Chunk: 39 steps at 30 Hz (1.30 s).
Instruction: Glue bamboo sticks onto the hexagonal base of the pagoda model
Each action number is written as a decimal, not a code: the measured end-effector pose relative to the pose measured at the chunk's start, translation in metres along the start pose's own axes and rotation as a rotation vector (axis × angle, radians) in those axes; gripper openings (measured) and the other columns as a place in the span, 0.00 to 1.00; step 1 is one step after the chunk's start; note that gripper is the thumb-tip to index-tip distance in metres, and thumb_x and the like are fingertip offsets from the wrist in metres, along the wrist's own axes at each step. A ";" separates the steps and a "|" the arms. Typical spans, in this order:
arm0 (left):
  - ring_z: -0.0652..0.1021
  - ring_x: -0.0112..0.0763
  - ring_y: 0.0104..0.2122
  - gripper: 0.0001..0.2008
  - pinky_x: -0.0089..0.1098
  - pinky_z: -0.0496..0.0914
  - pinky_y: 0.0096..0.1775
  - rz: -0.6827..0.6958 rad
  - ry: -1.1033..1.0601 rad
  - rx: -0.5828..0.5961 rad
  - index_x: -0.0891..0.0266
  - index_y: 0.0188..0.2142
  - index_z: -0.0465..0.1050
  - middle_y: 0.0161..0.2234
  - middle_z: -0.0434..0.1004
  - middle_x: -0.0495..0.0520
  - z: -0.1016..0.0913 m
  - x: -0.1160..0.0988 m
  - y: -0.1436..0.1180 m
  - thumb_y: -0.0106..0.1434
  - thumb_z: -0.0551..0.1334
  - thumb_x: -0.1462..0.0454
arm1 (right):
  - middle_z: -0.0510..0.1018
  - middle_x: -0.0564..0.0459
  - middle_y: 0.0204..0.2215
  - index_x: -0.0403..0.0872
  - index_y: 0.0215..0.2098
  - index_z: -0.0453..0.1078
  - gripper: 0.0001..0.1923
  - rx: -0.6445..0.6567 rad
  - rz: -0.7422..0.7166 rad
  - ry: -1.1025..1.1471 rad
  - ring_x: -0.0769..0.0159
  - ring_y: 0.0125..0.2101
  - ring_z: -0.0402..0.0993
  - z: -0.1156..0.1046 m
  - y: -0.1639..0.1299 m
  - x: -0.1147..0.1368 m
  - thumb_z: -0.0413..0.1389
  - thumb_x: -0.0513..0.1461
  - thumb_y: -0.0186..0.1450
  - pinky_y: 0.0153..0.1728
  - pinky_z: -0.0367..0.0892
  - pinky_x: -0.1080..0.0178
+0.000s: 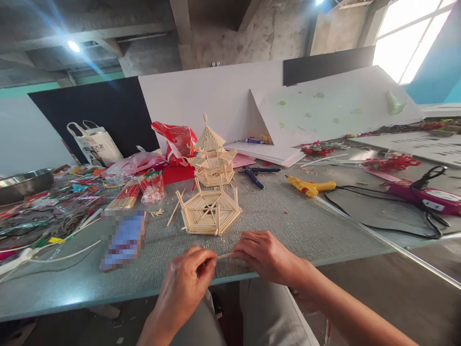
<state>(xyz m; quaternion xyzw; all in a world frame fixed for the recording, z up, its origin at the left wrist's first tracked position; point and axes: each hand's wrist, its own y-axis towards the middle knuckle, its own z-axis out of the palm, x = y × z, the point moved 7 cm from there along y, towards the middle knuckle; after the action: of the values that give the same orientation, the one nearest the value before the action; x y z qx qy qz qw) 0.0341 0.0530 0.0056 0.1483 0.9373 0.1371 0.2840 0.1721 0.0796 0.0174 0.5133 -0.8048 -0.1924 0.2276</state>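
My left hand (189, 278) and my right hand (264, 254) meet at the near edge of the table (324, 230), each pinching one end of a thin wooden stick (224, 255). Just beyond them lies a flat hexagonal frame built of sticks (210, 211) with short posts at its corners. Farther back stands a small stick pagoda (212, 156) with a pointed roof. A few loose sticks (175, 209) lie left of the frame.
A yellow glue gun (311, 186) with a black cord lies to the right, blue-handled pliers (254, 174) behind the frame. Packs of sticks (126, 194), plastic bags and a red bag (176, 139) crowd the left. A blurred phone (122, 238) lies near-left. White boards stand behind.
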 end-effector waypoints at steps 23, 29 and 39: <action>0.72 0.23 0.26 0.09 0.22 0.64 0.30 0.007 0.033 -0.027 0.58 0.33 0.72 0.25 0.71 0.47 0.000 -0.001 0.000 0.61 0.53 0.63 | 0.70 0.51 0.25 0.42 0.31 0.69 0.13 0.023 0.052 0.088 0.71 0.26 0.65 0.004 0.000 -0.002 0.44 0.37 0.66 0.28 0.60 0.68; 0.73 0.22 0.24 0.07 0.21 0.65 0.29 0.055 0.048 -0.118 0.60 0.32 0.71 0.25 0.73 0.48 -0.003 -0.002 -0.004 0.60 0.55 0.63 | 0.72 0.47 0.36 0.43 0.39 0.67 0.14 -0.168 0.265 0.020 0.68 0.36 0.68 -0.054 0.008 -0.053 0.44 0.41 0.66 0.37 0.62 0.66; 0.72 0.22 0.22 0.05 0.20 0.66 0.27 0.074 -0.233 -0.340 0.57 0.31 0.73 0.23 0.73 0.47 0.007 -0.012 -0.020 0.56 0.59 0.67 | 0.67 0.36 0.48 0.41 0.46 0.68 0.39 0.483 0.944 -0.474 0.44 0.48 0.62 -0.055 0.055 -0.281 0.54 0.60 0.48 0.45 0.57 0.52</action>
<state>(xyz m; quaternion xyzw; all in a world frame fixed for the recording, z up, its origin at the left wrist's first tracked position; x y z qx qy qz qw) 0.0437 0.0319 -0.0012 0.1475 0.8553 0.2856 0.4064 0.2661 0.3539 0.0447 0.0791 -0.9966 0.0094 -0.0212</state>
